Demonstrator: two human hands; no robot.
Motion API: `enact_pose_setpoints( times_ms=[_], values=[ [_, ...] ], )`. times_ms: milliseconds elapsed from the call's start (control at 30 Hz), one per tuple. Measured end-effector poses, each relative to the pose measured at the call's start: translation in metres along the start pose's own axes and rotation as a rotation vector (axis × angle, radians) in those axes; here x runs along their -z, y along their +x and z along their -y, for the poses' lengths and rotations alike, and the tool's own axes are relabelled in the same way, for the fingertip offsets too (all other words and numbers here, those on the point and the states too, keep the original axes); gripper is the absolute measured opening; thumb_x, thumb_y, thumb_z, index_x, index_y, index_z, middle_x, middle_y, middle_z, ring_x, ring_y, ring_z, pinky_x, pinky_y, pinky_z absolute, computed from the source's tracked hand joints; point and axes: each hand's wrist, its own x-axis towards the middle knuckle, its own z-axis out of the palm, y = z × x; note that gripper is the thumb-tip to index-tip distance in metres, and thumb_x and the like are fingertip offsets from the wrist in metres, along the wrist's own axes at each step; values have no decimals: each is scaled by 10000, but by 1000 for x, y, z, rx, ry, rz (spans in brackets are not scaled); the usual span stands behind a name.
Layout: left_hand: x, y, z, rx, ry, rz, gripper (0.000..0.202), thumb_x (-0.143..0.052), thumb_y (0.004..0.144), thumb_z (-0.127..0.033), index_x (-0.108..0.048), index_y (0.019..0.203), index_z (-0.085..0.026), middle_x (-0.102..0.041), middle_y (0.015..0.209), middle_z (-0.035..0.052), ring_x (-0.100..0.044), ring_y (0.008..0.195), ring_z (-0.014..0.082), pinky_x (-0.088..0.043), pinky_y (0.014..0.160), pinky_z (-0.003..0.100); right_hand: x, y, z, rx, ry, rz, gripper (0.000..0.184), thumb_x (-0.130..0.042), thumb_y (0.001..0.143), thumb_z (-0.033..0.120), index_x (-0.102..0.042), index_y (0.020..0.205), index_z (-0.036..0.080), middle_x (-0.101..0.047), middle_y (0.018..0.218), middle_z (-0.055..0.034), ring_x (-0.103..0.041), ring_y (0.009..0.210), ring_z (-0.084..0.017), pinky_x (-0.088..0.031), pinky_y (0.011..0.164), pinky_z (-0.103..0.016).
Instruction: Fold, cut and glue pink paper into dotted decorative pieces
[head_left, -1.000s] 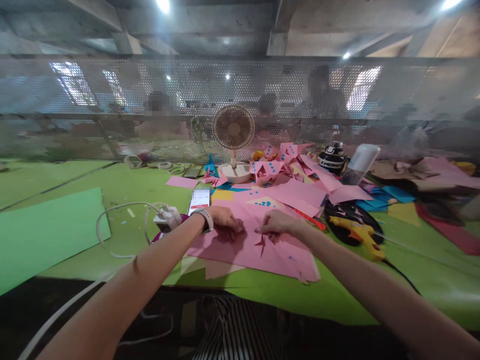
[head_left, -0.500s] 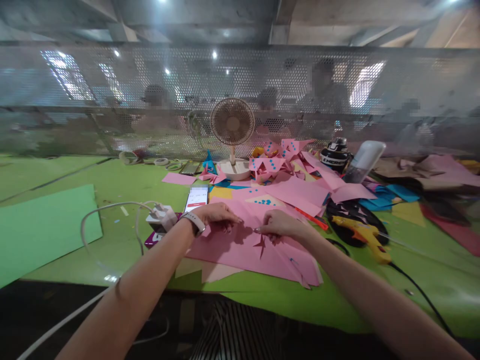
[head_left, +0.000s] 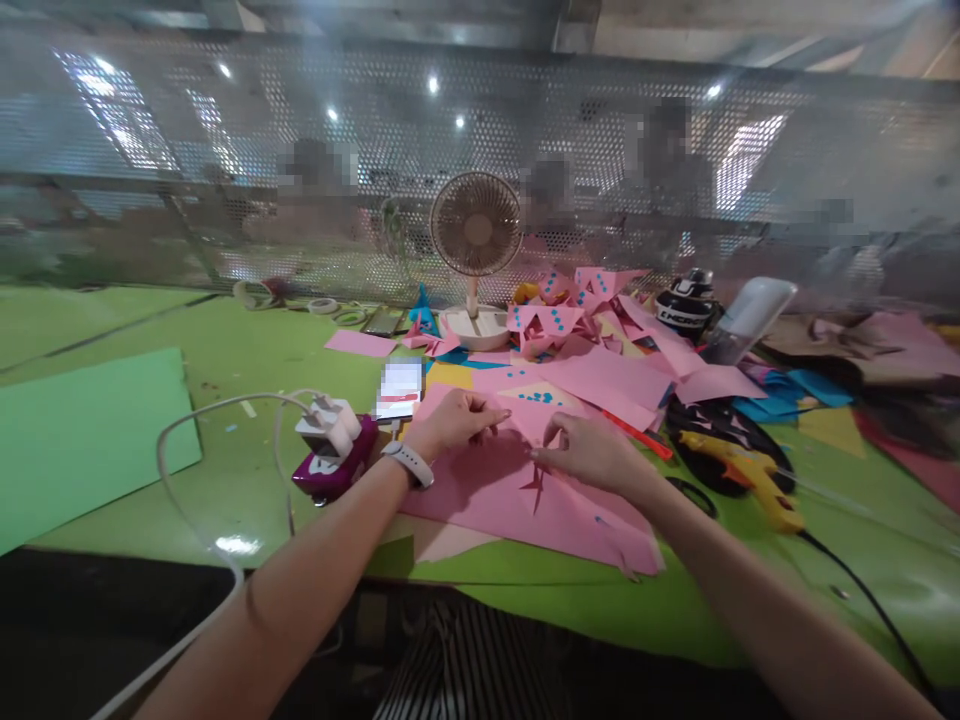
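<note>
We work at the green counter [head_left: 232, 355], and the clearest change is in our left hand [head_left: 461, 420]. A second ago its fingers were curled low over the pink sheet [head_left: 480, 490]; now the hand has lifted a little and shifted toward the far side of that sheet, its index finger stretched toward our other hand. Its thumb and fingers are close together, but we cannot tell whether that grip has anything in it.

Our right hand [head_left: 592, 455] has hardly moved over the sheet. Its thumb and index finger are bent together in a pinch just above the small pointed pink piece [head_left: 535, 487], which lies or stands on the near part of the sheet. The fingertips hide the piece's top, so we cannot tell whether the right grip holds it.

The piece itself keeps its place, so to our eye the change is one of finger position: the right hand looks like the steady one, the left the one adjusting. The two sets of fingertips stay near each other but apart.

Our left forearm has also uncovered more beside it: the phone [head_left: 400, 390] now shows its cable, and the purple box [head_left: 365, 450] under the white plug [head_left: 341, 425] stands clear of our wristwatch [head_left: 409, 463].
</note>
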Motion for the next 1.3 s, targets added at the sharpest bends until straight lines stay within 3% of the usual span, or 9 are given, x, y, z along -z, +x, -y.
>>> enact_pose_setpoints(
  times_ms=[233, 467, 600, 667, 800, 900, 1033, 1200, 1300],
  values=[
    [1, -1, 4, -57, 24, -99, 416, -529, 810, -478, -541, 565, -142, -565, 480, 10, -486, 425, 75, -387, 462, 184, -6, -1, -3, 35, -107, 0, 158, -552, 745, 347, -609, 801, 211, -664, 706, -17, -568, 659, -164, -233, 497, -238],
    [-1, -1, 3, -71, 121, -214, 434, -541, 778, -536, -558, 577, -152, -573, 497, 6, -536, 479, 104, -387, 479, 191, -1, -6, 0, 106, -188, -92, 85, -522, 732, 219, -599, 708, 190, -658, 709, -29, -558, 661, -155, -219, 505, -240],
    [0, -2, -2, -23, -3, -276, 514, -473, 792, -611, -597, 634, -138, -619, 546, 49, -586, 537, 148, -436, 540, 239, 0, -4, -2, 117, -125, -203, 100, -509, 766, 216, -596, 721, 194, -659, 724, -18, -571, 669, -149, -253, 524, -230],
    [-1, -4, -6, 16, -151, -208, 549, -445, 800, -630, -634, 725, -120, -662, 630, 83, -623, 608, 177, -470, 616, 280, -2, -2, -3, 141, -100, -270, 115, -495, 792, 218, -597, 743, 199, -663, 741, -12, -576, 670, -145, -272, 541, -230],
    [-10, -9, -12, 94, -461, 81, 531, -493, 787, -617, -620, 950, -128, -691, 906, 133, -648, 840, 231, -488, 746, 359, -8, -1, -5, 192, -113, -346, 97, -502, 798, 204, -598, 780, 201, -672, 784, -16, -590, 706, -154, -296, 567, -236],
    [-16, -10, -13, 92, -550, 224, 376, -674, 716, -472, -593, 882, -145, -661, 1016, 133, -611, 962, 239, -487, 756, 351, -13, -2, -3, 233, -93, -382, 106, -504, 817, 233, -596, 776, 201, -665, 759, -11, -586, 683, -152, -303, 563, -241],
    [-17, -10, -12, 120, -590, 183, 254, -726, 687, -302, -547, 789, -154, -659, 917, 81, -612, 874, 174, -461, 667, 248, -13, -2, 0, 270, 12, -387, 161, -504, 841, 308, -619, 812, 200, -644, 705, -1, -565, 626, -136, -330, 558, -239],
    [-17, -8, -8, 71, -674, 183, 243, -711, 704, -300, -562, 828, -155, -628, 787, 32, -586, 705, 122, -408, 599, 207, -14, 0, -1, 304, 97, -374, 148, -524, 829, 303, -632, 854, 206, -627, 671, 6, -553, 600, -134, -363, 547, -236],
    [-17, -5, 0, 17, -635, 181, 245, -720, 698, -337, -596, 733, -128, -580, 639, 4, -524, 564, 89, -372, 547, 201, -19, 3, -4, 365, 170, -380, 135, -539, 809, 251, -631, 897, 207, -641, 723, -3, -551, 600, -130, -403, 566, -239]
  ],
)
